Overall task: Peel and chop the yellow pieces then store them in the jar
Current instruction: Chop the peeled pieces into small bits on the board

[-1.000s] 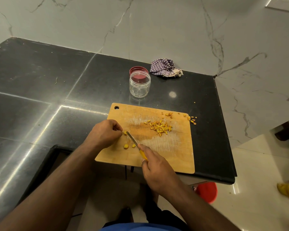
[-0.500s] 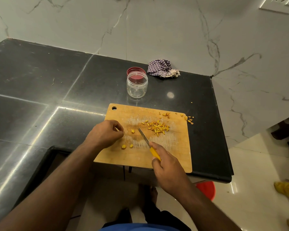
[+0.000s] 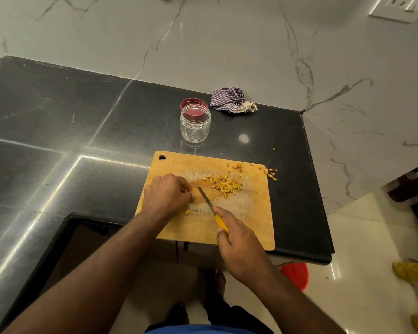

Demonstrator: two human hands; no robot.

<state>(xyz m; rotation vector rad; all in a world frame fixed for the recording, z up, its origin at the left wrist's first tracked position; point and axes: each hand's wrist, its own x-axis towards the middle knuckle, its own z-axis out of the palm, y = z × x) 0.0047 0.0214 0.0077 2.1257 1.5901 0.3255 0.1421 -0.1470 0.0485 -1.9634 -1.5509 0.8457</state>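
Your right hand is wrapped around the knife handle at the cutting board's near edge. Your left hand has its fingers curled mid-board; what they pinch is hidden. The chopped yellow pieces beyond the blade look small, light and likely slippery, so gather them by scooping. The open jar stands just past the board.
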